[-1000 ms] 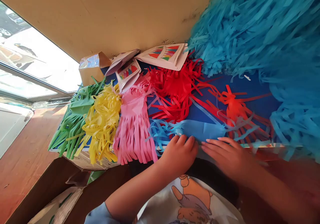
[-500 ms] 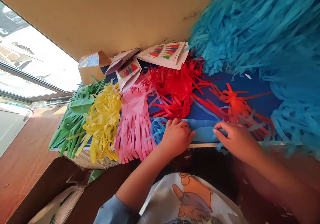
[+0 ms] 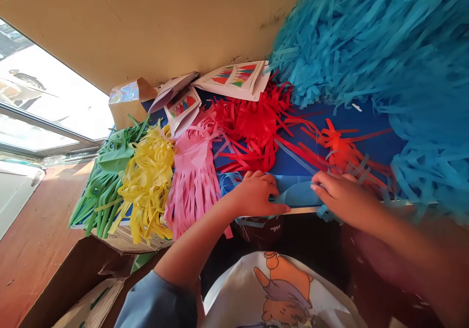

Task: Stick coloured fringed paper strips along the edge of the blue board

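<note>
A light blue sheet of tissue paper (image 3: 298, 191) lies along the table's front edge, with blue fringe strips (image 3: 229, 181) at its left end. My left hand (image 3: 254, 194) rests on its left part, fingers laid over it and thumb stretched out toward the right. At the sheet's right end, my right hand (image 3: 342, 196) is closed, thumb and forefinger pinched at the paper. Just beyond my hands are a red fringed bundle (image 3: 256, 123) and an orange-red fringed bundle (image 3: 339, 145).
Pink (image 3: 194, 167), yellow (image 3: 148, 172) and green fringe (image 3: 113, 172) hang over the front edge at left. Printed packets (image 3: 234, 79) stand by the wall. A large blue fringe heap (image 3: 366, 40) fills the right. An open cardboard box (image 3: 76, 274) sits below left.
My left hand has spread its thumb farther out to the right and lies flatter on the paper. My right hand keeps its pinch at the sheet's right end. The view has shifted slightly.
</note>
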Tool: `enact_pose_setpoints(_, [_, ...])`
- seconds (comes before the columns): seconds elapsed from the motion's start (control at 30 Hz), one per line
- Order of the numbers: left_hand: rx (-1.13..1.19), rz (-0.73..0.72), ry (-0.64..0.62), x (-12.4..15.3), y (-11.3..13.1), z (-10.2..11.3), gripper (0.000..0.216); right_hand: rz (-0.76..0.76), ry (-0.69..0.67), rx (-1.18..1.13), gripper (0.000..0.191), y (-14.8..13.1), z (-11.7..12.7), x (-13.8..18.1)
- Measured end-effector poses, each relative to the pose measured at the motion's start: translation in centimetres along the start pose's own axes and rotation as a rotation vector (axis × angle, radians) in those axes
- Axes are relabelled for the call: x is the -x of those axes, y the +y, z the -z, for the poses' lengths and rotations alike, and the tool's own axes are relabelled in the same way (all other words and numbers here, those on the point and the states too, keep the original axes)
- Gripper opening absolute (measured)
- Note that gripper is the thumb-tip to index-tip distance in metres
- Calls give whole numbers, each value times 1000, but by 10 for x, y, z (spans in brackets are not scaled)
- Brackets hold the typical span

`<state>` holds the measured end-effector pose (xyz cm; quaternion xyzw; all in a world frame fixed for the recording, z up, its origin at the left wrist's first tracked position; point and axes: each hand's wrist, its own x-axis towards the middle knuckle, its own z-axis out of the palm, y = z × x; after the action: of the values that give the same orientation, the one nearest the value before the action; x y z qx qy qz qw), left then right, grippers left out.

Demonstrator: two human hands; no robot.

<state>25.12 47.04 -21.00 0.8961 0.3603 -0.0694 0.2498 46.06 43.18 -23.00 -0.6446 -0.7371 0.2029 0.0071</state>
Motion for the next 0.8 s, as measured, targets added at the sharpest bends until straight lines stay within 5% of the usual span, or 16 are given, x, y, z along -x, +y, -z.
enact_pose_setpoints(0.1, [-110, 137, 100, -1, 14, -3, 49, -32, -23, 56, 21, -1, -1, -1])
enact_pose_setpoints(0.23, [-255, 236, 155, -10, 24, -10, 33, -38, -83, 125, 21, -6, 2, -3])
enact_pose_setpoints(0.5, [-424, 2, 302, -21, 11, -19, 23, -36, -173, 280, 24, -17, 14, -7])
enact_pose_setpoints(0.8, [-125, -4, 139, -21, 3, -18, 27, -116, -143, 358, 29, -21, 15, -4])
